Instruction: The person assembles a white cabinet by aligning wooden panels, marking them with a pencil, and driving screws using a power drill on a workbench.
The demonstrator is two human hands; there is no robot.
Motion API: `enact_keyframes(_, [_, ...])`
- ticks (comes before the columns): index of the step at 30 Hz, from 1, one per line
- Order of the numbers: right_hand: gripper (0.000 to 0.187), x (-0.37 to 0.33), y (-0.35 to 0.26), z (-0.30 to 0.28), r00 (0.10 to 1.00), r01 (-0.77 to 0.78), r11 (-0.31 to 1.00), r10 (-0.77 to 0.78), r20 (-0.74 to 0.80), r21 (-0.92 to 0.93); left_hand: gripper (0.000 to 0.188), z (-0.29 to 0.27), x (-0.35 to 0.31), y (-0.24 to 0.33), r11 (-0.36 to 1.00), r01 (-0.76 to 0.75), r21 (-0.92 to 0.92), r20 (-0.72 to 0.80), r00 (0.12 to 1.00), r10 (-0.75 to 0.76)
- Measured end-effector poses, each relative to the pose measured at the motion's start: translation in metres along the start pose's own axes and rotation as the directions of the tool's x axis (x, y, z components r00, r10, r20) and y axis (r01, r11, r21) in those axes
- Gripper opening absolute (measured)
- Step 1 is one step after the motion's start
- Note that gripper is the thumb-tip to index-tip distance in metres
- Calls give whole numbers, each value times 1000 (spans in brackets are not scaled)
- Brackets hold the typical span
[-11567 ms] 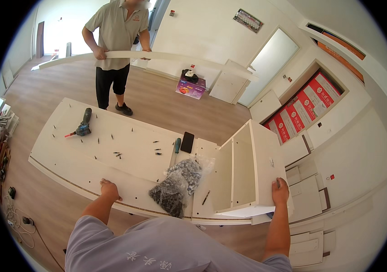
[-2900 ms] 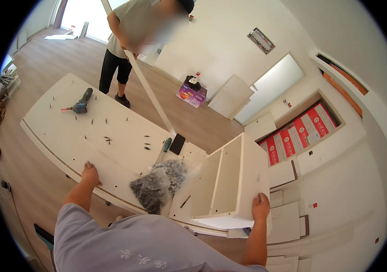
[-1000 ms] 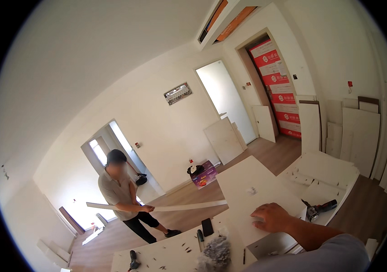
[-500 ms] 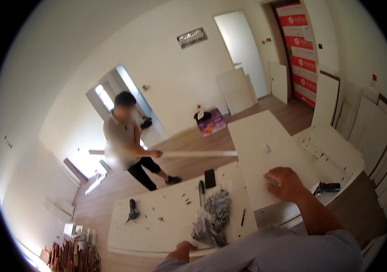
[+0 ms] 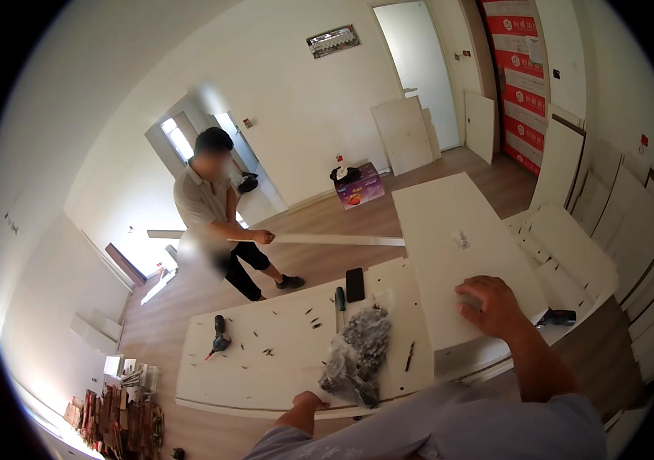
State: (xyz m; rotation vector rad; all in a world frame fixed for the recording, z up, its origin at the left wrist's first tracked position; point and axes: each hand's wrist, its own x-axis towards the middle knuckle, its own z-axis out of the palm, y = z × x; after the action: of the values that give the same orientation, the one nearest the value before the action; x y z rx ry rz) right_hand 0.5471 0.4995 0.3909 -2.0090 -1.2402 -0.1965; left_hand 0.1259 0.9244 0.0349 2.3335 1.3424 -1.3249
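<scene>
My right hand lies on top of a broad white panel at the right, fingers bent and spread over its near half. A grey patch shows between thumb and fingers; I cannot make out what it is. At the near edge of a lower white board, my left hand is closed over the rim, fingers partly hidden. Beside it on the board lies a clear plastic bag of small grey fittings. A screwdriver, a black phone and a thin black bit lie nearby.
A power drill and scattered small fasteners lie on the board's left. Another power tool is at the right. Across the board a co-worker holds a long white strip. White panels lean on the right wall; a purple box stands behind.
The view has shifted slightly. The upper panel's near end sits closer to me relative to the board's items, and its front edge shows more. Both hands keep their places on the panels.
</scene>
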Motion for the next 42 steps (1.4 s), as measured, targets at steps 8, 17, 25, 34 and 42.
enact_keyframes(8, [32,3,-4,2,1000,31,999,-31,1,38,95,0,-5,-5,994,105,-22,-19,994,-106])
enact_keyframes(17, [32,0,-6,0,1000,27,1000,-26,-11,16,98,2,-12,-5,998,43,-35,-63,997,-45])
enact_keyframes(25, [33,1,-3,5,999,23,1000,-23,-24,13,94,-14,-36,3,999,14,-37,-88,996,-18])
enact_keyframes(34, [32,1,-10,5,1000,9,1000,-9,1,1,83,-1,-33,0,981,63,-182,-160,983,-93])
enact_keyframes(42, [32,2,-10,8,1000,24,999,-24,-7,-45,82,-9,-41,1,979,78,-190,-146,984,-107])
